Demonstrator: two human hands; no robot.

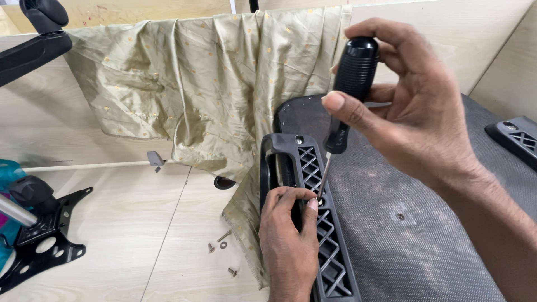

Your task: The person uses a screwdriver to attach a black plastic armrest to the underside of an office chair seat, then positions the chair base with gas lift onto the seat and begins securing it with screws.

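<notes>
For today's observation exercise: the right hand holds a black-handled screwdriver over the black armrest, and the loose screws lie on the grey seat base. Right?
Not quite. The head view shows the loose screws on the light wooden floor, not the seat base. The rest holds: right hand, screwdriver, armrest.

Bare pale floor lies open at the near left, broken only by a few loose screws near the cloth's edge and the black metal bracket at the far left edge. The draped green cloth fills the far middle, and the black armrest bracket is blocked by the left hand and the screwdriver in the right hand. Right of them the grey seat underside is open up to a second armrest at the far right.
</notes>
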